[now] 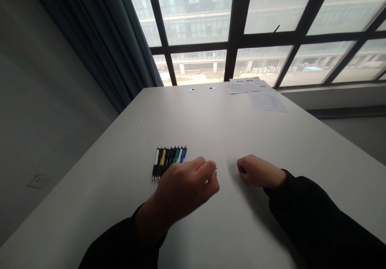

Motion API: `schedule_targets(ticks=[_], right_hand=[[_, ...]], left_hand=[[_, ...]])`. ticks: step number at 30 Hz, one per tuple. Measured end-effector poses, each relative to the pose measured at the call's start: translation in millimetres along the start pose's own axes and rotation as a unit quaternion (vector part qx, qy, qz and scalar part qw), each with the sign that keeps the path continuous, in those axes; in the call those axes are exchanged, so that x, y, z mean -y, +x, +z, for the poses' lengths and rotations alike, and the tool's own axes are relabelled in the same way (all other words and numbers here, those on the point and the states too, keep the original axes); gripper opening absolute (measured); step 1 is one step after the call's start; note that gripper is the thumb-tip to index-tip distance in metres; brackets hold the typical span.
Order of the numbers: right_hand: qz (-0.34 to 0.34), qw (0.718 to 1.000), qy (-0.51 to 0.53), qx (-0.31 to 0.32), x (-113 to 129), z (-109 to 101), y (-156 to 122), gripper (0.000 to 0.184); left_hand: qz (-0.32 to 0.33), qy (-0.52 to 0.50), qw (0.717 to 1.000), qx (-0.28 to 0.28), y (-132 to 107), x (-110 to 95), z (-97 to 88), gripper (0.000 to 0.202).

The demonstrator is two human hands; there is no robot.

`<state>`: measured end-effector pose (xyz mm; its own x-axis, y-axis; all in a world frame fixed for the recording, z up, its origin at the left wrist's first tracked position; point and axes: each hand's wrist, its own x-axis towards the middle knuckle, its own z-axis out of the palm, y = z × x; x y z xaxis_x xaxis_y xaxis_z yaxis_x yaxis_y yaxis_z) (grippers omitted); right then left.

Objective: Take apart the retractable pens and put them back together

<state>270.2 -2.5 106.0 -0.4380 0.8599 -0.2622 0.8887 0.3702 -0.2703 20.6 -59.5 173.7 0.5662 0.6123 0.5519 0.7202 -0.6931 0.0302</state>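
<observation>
Head view: multicoloured click pens (169, 162)

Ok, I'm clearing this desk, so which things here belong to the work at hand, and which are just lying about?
Work at hand: left hand, thin pointed tip at its fingers, row of retractable pens, right hand.
Lying about: printed papers, round desk grommets.

Pen row (169, 160) lies right by L hand (179, 192) fingers, blocks way left. Gap btwn L hand & R hand (259, 171) fingers: open white table (223, 136), passable fwd to papers (259, 94) at far edge. Right of R hand, table runs on, nothing in way.
</observation>
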Motion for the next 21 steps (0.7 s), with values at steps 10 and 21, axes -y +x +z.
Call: schedule_targets(ticks=[10, 21], right_hand=[[0.004, 1.0, 0.014, -0.013, 2, 3, 0, 0.017], [-0.126, 0.942, 0.301, -0.083, 37, -43, -27, 0.026]], left_hand=[[-0.001, -0.007, 1.0, 0.021, 0, 1, -0.2, 0.018], [0.018, -0.007, 1.0, 0.017, -1, 2, -1.4, 0.022]])
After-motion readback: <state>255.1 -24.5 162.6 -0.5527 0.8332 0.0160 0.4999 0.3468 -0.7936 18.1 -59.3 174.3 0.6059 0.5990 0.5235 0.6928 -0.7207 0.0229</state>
